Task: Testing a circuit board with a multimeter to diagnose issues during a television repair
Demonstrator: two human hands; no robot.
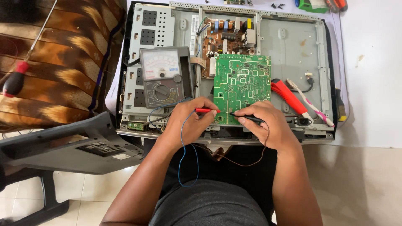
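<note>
The left hand [190, 119] pinches a red probe [206, 110] and the right hand [264, 123] pinches a black probe [250, 119], both tips on the green board's [242, 83] bottom edge.

Lower edge of green circuit board [242, 86] hidden behind both hands, probe tips' contact points too small to tell, green tool [312, 4] cut by top edge

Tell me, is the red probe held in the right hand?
No, the left hand holds the red probe, while the right hand holds the black probe over the green circuit board.
</note>
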